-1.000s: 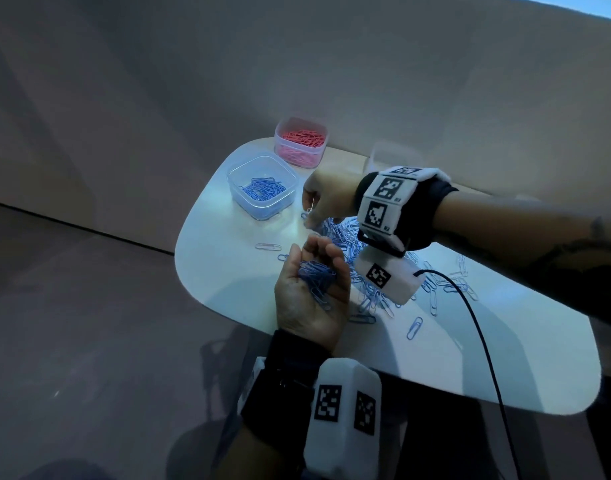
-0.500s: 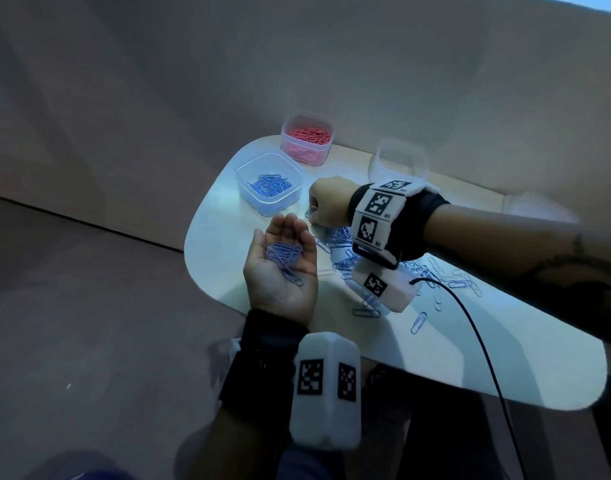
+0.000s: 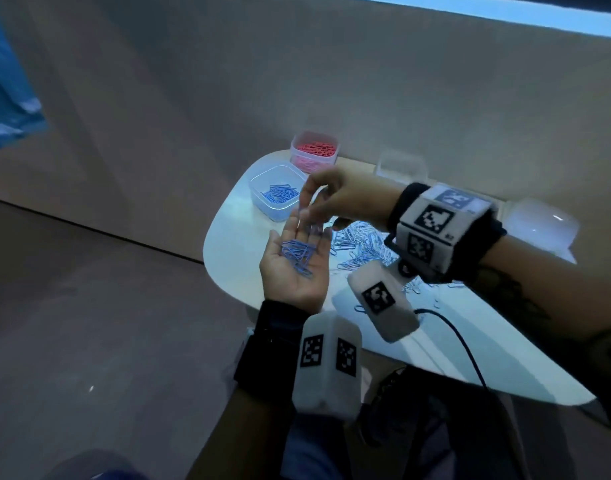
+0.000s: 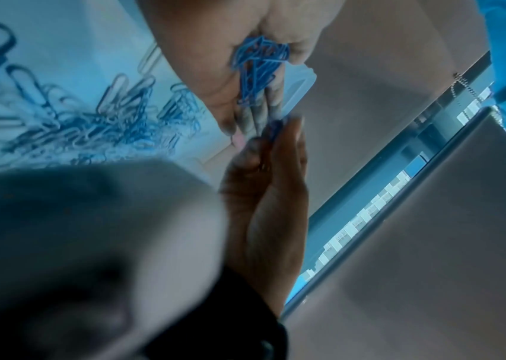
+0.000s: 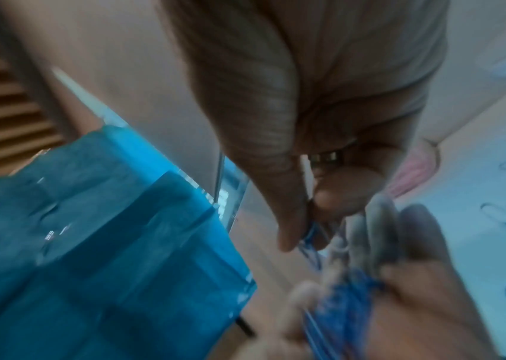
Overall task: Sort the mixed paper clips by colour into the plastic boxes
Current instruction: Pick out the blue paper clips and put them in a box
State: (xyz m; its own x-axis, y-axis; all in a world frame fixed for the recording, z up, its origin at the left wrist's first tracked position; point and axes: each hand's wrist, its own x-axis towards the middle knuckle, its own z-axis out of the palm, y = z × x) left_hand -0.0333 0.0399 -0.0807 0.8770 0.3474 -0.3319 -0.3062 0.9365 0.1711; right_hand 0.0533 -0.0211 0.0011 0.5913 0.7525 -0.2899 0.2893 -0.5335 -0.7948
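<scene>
Over table (image 3: 248, 244), right hand (image 3: 335, 199) pinches clip (image 3: 306, 216) hanging vertically.

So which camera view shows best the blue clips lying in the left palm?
The head view: the blue clips lie unobstructed on the upturned left hand. The left wrist view shows them sharp but edge-on; the right wrist view shows only a blur.

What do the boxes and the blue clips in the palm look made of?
Boxes: the blue-clip box and pink-clip box look like clear, thin plastic, since the contents show through the walls. Blue clips on the left hand: probably coloured coated wire, thin bent loops, matte.
</scene>
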